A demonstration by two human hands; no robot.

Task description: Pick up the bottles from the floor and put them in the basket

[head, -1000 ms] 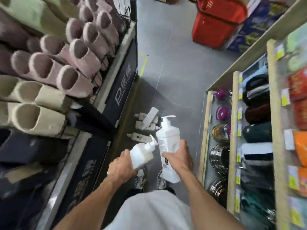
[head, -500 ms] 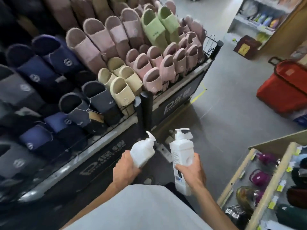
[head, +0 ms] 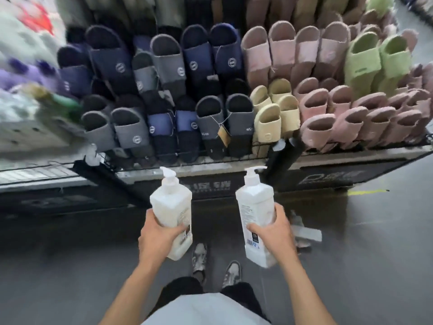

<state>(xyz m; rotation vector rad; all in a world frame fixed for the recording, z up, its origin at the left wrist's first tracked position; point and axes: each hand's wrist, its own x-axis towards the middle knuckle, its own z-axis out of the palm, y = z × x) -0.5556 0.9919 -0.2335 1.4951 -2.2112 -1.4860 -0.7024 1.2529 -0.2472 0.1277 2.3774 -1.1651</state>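
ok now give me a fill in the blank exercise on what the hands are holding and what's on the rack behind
1. The left hand grips a squat white plastic pump bottle and the right hand grips a taller white plastic pump bottle, so ____ bottles are in hand.
2. The black wire rack behind them is packed with fuzzy ____.
3. The fuzzy pair at its upper right is light ____.

Missing words: two; slippers; green

A slipper rack (head: pixel 187 164) walls off the whole front, just past the left pump bottle (head: pixel 172 214) and right pump bottle (head: pixel 255 212). A black post (head: pixel 281 158) stands at its front edge. Grey floor (head: pixel 375 242) lies open to the right, save the fallen bottles (head: pixel 307 234) just beside the right hand (head: pixel 274 231).
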